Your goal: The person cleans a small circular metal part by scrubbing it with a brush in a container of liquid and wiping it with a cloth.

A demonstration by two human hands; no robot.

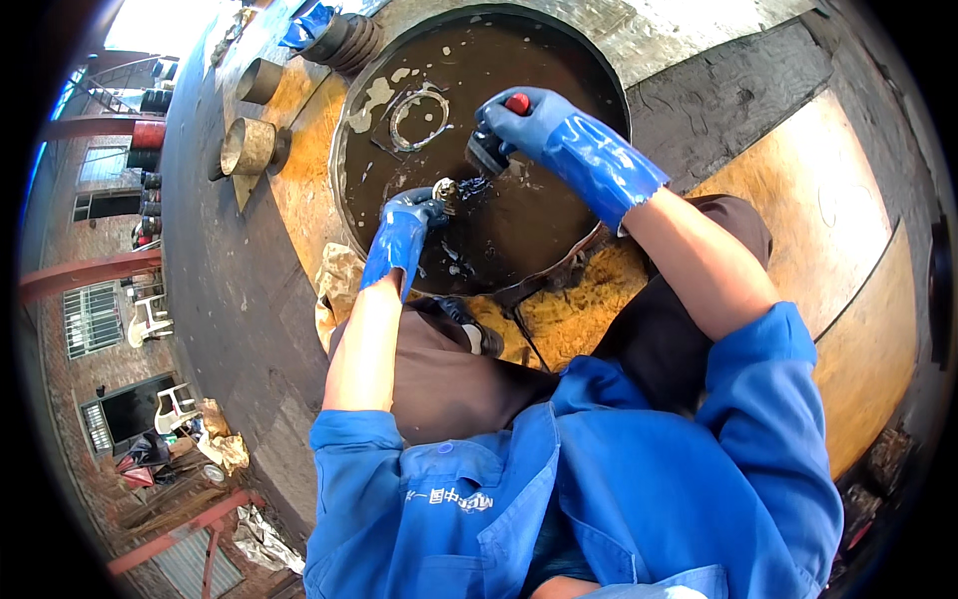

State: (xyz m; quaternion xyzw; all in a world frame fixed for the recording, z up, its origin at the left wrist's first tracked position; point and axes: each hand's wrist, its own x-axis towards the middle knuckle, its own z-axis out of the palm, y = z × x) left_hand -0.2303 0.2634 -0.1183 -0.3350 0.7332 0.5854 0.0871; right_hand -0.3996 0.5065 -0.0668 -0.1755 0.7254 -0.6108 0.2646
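A large round basin [340, 190] of dark brown liquid stands before me, with froth and a pale ring [396, 130] at its left side. Over the liquid, my left hand [413, 208], in a blue rubber glove, grips a small metal part [445, 192] whose exact kind I cannot make out. My right hand [534, 118], gloved alike, is closed round the red-ended handle of a dark brush [486, 154]. The brush head is just above and right of the metal part, apart from it. Wet glints show on the liquid between them.
Metal cylinders [249, 147] and a stack of dark rings [344, 44] stand left of the basin. A crumpled cloth [339, 275] lies by its near left rim. Yellowish boards [813, 200] cover the ground at right. White chairs [150, 321] stand far left.
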